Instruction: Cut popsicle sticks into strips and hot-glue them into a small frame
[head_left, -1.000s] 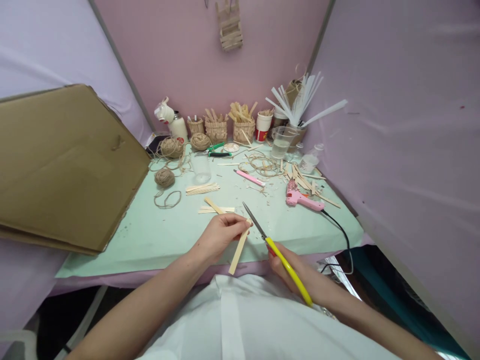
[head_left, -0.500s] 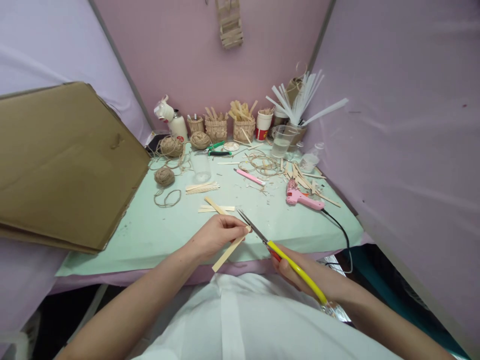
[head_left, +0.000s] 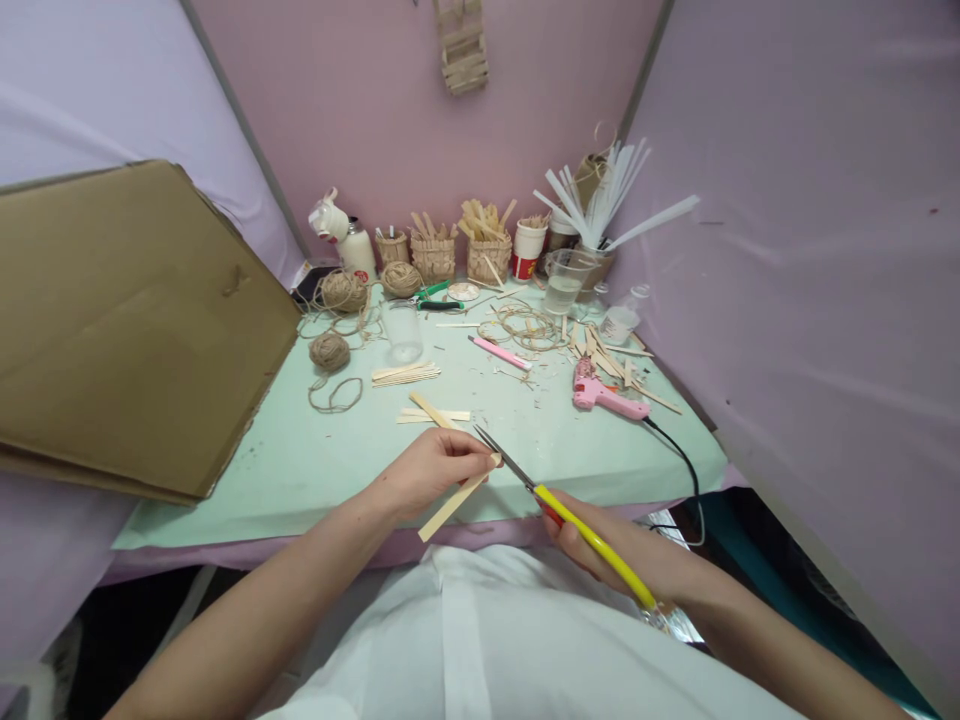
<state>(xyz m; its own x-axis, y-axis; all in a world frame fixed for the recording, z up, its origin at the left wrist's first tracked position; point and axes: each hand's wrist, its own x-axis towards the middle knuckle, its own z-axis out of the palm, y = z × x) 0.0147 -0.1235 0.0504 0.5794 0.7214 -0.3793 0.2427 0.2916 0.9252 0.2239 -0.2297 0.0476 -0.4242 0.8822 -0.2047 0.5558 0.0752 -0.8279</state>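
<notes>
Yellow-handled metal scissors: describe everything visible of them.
The yellow-handled metal scissors have slim, pointed grey blades, slightly parted at the tips, and a long, smooth, plastic-looking yellow handle with a red part showing beneath it. The right hand grips them near the front edge of the green-covered table. They slant, tips pointing forward and left, beside the flat pale wooden strip in the left hand. Whether the blades touch the strip cannot be told.

R hand (head_left: pixel 576 546) part hid, cardboard (head_left: pixel 142 330) cut off L
</notes>
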